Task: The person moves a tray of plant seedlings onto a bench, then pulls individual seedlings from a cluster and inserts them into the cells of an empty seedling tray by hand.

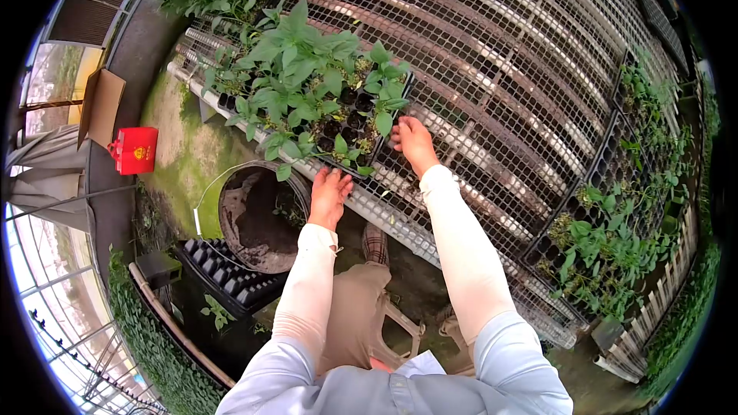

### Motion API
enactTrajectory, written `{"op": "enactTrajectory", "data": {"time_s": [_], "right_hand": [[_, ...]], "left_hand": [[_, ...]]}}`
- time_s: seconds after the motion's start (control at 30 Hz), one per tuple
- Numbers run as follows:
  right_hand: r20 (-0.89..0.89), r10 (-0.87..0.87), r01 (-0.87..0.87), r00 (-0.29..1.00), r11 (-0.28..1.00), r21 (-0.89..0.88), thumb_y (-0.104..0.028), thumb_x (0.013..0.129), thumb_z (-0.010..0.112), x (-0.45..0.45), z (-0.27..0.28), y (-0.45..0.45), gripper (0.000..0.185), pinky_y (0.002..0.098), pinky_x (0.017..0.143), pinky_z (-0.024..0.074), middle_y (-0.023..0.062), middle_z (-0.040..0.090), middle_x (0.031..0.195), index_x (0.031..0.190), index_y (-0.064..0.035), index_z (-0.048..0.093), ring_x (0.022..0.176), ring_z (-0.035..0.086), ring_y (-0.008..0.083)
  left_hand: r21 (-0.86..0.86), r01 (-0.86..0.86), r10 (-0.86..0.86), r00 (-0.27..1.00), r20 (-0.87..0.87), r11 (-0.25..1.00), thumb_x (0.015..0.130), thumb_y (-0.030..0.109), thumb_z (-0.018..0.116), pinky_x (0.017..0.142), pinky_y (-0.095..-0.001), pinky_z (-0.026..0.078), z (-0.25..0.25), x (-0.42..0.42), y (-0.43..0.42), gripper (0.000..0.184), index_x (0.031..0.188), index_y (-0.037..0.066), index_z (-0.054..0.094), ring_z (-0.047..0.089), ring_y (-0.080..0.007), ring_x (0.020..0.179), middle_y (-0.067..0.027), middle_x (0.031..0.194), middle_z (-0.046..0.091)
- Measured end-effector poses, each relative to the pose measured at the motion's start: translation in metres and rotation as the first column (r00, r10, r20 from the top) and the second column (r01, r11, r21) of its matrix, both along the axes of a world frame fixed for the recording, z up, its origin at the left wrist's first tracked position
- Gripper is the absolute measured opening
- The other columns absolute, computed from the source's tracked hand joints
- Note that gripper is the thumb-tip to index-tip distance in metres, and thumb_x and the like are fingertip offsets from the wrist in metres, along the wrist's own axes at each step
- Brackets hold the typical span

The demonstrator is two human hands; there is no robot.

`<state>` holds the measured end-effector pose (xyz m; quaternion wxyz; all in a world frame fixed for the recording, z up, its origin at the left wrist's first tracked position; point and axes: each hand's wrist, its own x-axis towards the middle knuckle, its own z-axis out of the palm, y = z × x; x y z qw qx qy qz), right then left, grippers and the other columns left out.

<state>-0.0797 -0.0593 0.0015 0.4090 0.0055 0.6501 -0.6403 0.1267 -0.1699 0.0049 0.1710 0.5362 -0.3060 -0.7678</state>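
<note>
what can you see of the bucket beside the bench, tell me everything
The bucket is round, its open top facing the camera. Inside are brown, soil-like matter and some green leaves. A thin, wire-like handle with a white grip hangs out on the picture's left. Beside it is the bench; it overlaps black trays in view, contact unclear.

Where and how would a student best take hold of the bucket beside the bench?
Probably by the white handle grip, coming from the person's left: it stands out beyond the rim of the bucket on that side, leaving room for fingers, and away from the left hand.
</note>
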Motion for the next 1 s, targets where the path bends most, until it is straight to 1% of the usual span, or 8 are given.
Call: {"op": "enactTrajectory", "data": {"time_s": [0.2, 0.27, 0.33, 0.47, 0.5, 0.6, 0.8, 1.0], "right_hand": [[-0.036, -0.058, 0.055, 0.998, 0.996, -0.072, -0.018, 0.1, 0.054, -0.011, -0.034, -0.031, 0.015, 0.0283, 0.058, 0.0424, 0.0017, 0.055, 0.085, 0.102, -0.0033, 0.054, 0.066, 0.048, 0.0106], [-0.079, -0.066, 0.053, 0.995, 0.987, -0.15, -0.017, 0.099, 0.056, -0.012, -0.04, -0.027, 0.013, 0.0272, 0.056, 0.0376, -0.0011, 0.05, 0.081, 0.096, -0.0054, 0.053, 0.064, 0.044, 0.0092], [-0.094, -0.103, 0.075, 0.99, 0.962, -0.263, -0.018, 0.098, 0.057, -0.007, -0.035, -0.015, 0.013, 0.0261, 0.055, 0.0348, -0.002, 0.048, 0.078, 0.095, -0.0069, 0.052, 0.063, 0.042, 0.0084], [-0.117, -0.162, 0.137, 0.98, 0.971, -0.199, -0.018, 0.098, 0.058, 0.005, -0.035, 0.031, 0.011, 0.0245, 0.054, 0.0346, -0.0031, 0.051, 0.078, 0.094, -0.0093, 0.052, 0.065, 0.045, 0.0073], [-0.088, -0.198, 0.178, 0.976, 0.964, -0.198, -0.014, 0.096, 0.06, 0.012, -0.038, 0.044, 0.014, 0.0286, 0.057, 0.0372, 0.0004, 0.05, 0.076, 0.089, -0.0046, 0.051, 0.067, 0.046, 0.0098], [0.002, -0.233, 0.227, 0.972, 0.944, -0.239, -0.015, 0.097, 0.058, 0.045, -0.019, 0.091, 0.013, 0.0266, 0.053, 0.035, -0.0001, 0.051, 0.08, 0.093, -0.0065, 0.05, 0.067, 0.049, 0.0108], [0.084, -0.386, 0.395, 0.919, 0.897, -0.197, -0.017, 0.099, 0.057, 0.091, -0.017, 0.162, 0.01, 0.0237, 0.055, 0.0387, 0.0001, 0.06, 0.087, 0.101, -0.0076, 0.056, 0.072, 0.057, 0.0105], [0.172, -0.524, 0.549, 0.834, 0.817, -0.175, -0.018, 0.099, 0.057, 0.156, -0.017, 0.204, 0.011, 0.0238, 0.055, 0.0405, 0.0008, 0.059, 0.088, 0.101, -0.0076, 0.054, 0.076, 0.06, 0.0119]], "left_hand": [[-0.087, 0.121, -0.13, 0.985, -0.114, 0.989, 0.097, 0.01, 0.057, 0.079, -0.0407, 0.055, -0.014, -0.014, -0.01, 0.034, 0.127, 0.011, 0.042, 0.061, -0.0254, 0.096, -0.0082, 0.117, 0.059], [-0.168, 0.021, -0.032, 0.997, -0.064, 0.986, 0.097, 0.007, 0.054, 0.076, -0.0388, 0.053, -0.014, -0.02, -0.003, 0.033, 0.127, 0.012, 0.042, 0.062, -0.0241, 0.096, -0.0068, 0.116, 0.06], [-0.213, 0.048, -0.066, 0.994, -0.082, 0.976, 0.097, 0.004, 0.051, 0.074, -0.0376, 0.052, -0.02, -0.02, 0.001, 0.034, 0.128, 0.013, 0.04, 0.063, -0.0232, 0.095, -0.0062, 0.115, 0.061], [-0.17, 0.106, -0.119, 0.991, -0.065, 0.98, 0.092, -0.001, 0.05, 0.071, -0.0378, 0.05, -0.013, -0.025, 0.03, 0.053, 0.14, 0.015, 0.034, 0.063, -0.0199, 0.088, -0.0052, 0.113, 0.062], [-0.187, 0.181, -0.192, 0.981, -0.04, 0.965, 0.091, 0.0, 0.051, 0.069, -0.0377, 0.049, -0.01, -0.024, 0.029, 0.056, 0.142, 0.015, 0.033, 0.062, -0.0194, 0.086, -0.005, 0.112, 0.062], [-0.134, 0.333, -0.323, 0.942, 0.088, 0.933, 0.092, 0.001, 0.053, 0.066, -0.0385, 0.048, -0.013, -0.006, 0.034, 0.056, 0.142, 0.016, 0.034, 0.062, -0.0196, 0.084, -0.0046, 0.112, 0.062], [-0.113, 0.664, -0.656, 0.748, 0.105, 0.739, 0.093, 0.002, 0.052, 0.072, -0.0385, 0.051, 0.006, -0.01, 0.049, 0.047, 0.137, 0.017, 0.042, 0.064, -0.0211, 0.09, -0.004, 0.115, 0.064], [-0.08, 0.694, -0.688, 0.72, 0.09, 0.716, 0.094, 0.0, 0.047, 0.06, -0.0318, 0.044, 0.013, -0.005, 0.079, 0.041, 0.133, 0.014, 0.045, 0.061, -0.0178, 0.077, -0.0042, 0.109, 0.064]]}}
